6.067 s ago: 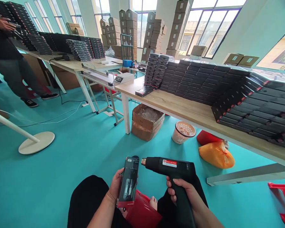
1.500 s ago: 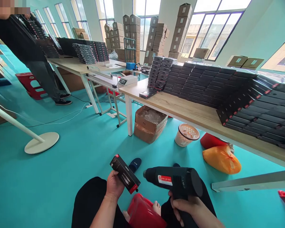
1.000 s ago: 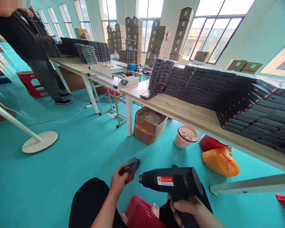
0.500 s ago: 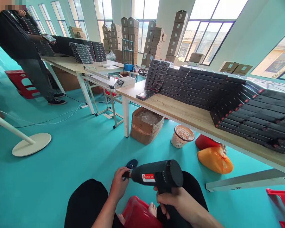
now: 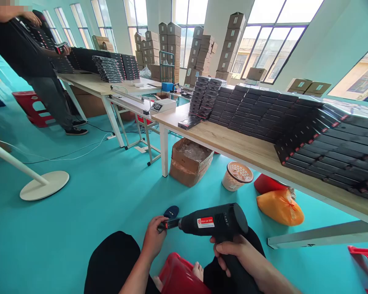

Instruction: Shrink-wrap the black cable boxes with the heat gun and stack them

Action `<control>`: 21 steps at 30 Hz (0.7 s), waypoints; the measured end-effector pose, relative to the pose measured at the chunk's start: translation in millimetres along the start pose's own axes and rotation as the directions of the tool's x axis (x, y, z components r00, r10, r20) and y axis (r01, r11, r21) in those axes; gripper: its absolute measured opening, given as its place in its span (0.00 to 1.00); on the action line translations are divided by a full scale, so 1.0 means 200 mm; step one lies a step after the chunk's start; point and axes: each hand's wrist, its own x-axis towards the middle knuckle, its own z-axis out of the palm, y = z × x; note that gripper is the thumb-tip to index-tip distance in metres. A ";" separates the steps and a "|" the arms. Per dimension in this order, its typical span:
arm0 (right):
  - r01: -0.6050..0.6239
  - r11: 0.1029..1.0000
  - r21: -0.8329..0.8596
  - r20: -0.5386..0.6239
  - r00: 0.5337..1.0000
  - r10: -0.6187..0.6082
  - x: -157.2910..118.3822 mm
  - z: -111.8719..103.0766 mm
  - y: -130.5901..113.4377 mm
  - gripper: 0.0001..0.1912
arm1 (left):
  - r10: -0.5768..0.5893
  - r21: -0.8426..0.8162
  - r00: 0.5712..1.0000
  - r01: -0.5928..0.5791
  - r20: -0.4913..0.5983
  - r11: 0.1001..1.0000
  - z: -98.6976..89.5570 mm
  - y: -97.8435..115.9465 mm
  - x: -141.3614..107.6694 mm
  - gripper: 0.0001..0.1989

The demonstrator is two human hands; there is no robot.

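Observation:
My right hand (image 5: 233,254) is wrapped round the handle of a black heat gun (image 5: 211,220) with a red and white label on its side. The gun's nozzle points left, toward my left hand (image 5: 155,234). Pinched in that left hand is a small, flat black box (image 5: 172,223) with a red end, seen edge-on. The nozzle tip appears very close to the box's right end; whether they touch I cannot tell. My fingers hide the box's left part. Below both hands a red plastic stool (image 5: 184,275) stands between my knees.
A wooden table (image 5: 242,139) at the right bears stacked black boxes (image 5: 254,110). Beneath it stand a carton of clear film (image 5: 191,163), a wastebasket (image 5: 233,181) and an orange bag (image 5: 282,208). A white stand base (image 5: 46,187) is left; another person (image 5: 27,61) stands at the far table.
The heat gun has shifted right in my right hand, away from my left hand, exposing more of the small box. The other person's hands have moved, a small box showing in one.

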 end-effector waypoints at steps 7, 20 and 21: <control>0.005 1.000 0.018 -0.011 1.000 -0.005 -0.02 -0.03 0.01 0.20 | 0.020 -0.003 1.000 -0.020 0.021 1.000 0.01 0.00 0.01 0.13; -0.031 0.998 -0.050 -0.005 1.000 0.031 -0.02 0.18 -0.03 0.16 | 0.125 0.211 0.992 -0.129 0.030 0.969 0.01 0.02 -0.01 0.22; -0.043 0.997 -0.058 0.005 0.999 0.044 -0.02 0.18 -0.04 0.16 | 0.122 0.201 0.992 -0.125 0.026 0.972 0.01 0.03 -0.01 0.22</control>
